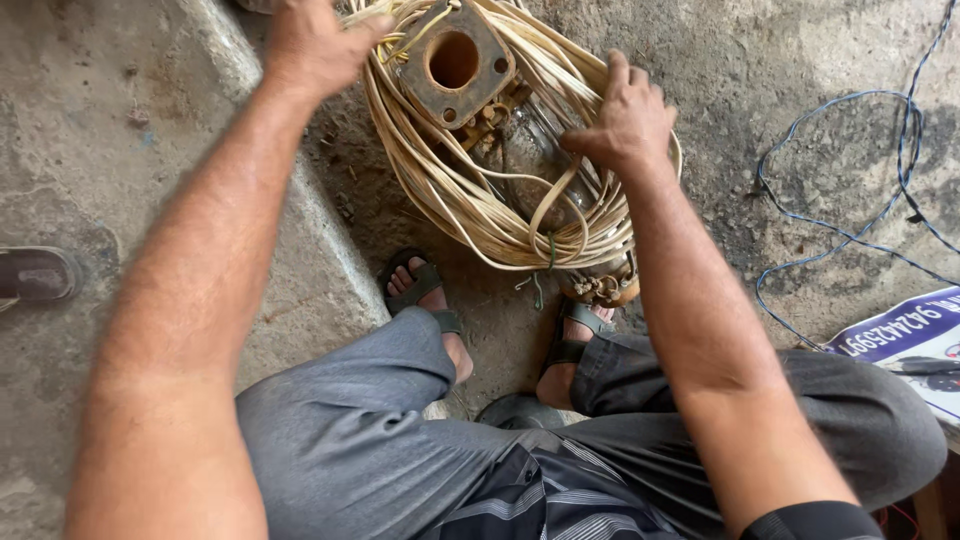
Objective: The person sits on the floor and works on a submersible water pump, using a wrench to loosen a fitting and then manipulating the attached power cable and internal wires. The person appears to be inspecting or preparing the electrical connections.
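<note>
A metal pump body with a rusty square flange point(458, 62) lies on the concrete floor in front of my feet. A thick coil of pale yellow cable point(470, 195) is wrapped around it. My left hand point(315, 45) grips the coil at its upper left edge, by the flange. My right hand point(625, 120) rests on the right side of the coil, fingers curled over the strands. My knees in grey trousers and my sandalled feet point(432, 305) sit just below the pump.
A thin blue wire point(840, 150) snakes over the floor at the right. A printed white and purple sheet point(915, 335) lies at the right edge. A raised concrete step point(290, 200) runs diagonally at the left, and another shoe point(38, 273) shows at the left edge.
</note>
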A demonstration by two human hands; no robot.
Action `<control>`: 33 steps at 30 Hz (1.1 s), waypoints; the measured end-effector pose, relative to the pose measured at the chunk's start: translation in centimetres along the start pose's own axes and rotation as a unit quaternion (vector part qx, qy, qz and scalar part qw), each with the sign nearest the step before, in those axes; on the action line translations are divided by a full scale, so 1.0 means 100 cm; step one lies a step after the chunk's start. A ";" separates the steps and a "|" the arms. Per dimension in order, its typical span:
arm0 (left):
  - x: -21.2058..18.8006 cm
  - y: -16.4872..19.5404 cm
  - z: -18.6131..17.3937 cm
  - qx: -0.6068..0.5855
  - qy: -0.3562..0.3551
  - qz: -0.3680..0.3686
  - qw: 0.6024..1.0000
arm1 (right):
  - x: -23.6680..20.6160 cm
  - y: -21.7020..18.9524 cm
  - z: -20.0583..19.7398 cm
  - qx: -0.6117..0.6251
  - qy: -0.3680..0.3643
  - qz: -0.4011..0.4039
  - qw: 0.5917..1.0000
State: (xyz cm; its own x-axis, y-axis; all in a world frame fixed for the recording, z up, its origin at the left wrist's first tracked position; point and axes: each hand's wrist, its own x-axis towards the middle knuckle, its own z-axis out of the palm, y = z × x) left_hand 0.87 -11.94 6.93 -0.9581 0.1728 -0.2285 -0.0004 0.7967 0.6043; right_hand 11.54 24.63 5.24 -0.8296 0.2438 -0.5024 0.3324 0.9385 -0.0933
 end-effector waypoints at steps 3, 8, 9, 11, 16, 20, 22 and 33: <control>-0.023 -0.001 -0.027 -0.002 -0.033 -0.043 0.999 | -0.001 0.004 0.002 0.012 -0.034 -0.008 0.999; -0.102 0.015 0.016 -0.212 -0.057 -0.305 0.927 | -0.005 0.018 0.000 0.092 -0.037 -0.042 0.994; -0.119 0.024 0.043 -0.289 -0.042 -0.346 0.891 | -0.007 0.021 0.000 0.103 -0.032 -0.047 0.993; -0.142 0.047 0.109 -0.376 0.020 -0.347 0.859 | -0.013 0.025 0.002 0.122 -0.029 -0.054 0.991; -0.153 0.068 0.204 -0.413 0.170 -0.368 0.816 | -0.028 0.028 -0.002 0.167 -0.040 -0.028 0.985; -0.147 0.060 0.204 -0.397 0.165 -0.394 0.812 | -0.042 0.031 -0.010 0.201 -0.036 -0.024 0.979; -0.145 0.060 0.202 -0.439 0.192 -0.368 0.797 | -0.048 0.032 -0.012 0.183 -0.031 -0.039 0.982; -0.169 0.078 0.221 -0.465 0.271 -0.299 0.788 | -0.050 0.043 -0.021 0.158 -0.055 -0.041 0.985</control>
State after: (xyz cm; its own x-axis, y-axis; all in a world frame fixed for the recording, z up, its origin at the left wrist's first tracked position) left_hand 23.43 4.11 -1.35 -0.6882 -0.5462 -0.4776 -0.4669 -0.1705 0.8677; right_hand 16.15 27.95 9.17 -0.8120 0.1265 -0.5698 0.4036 0.8270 -0.3915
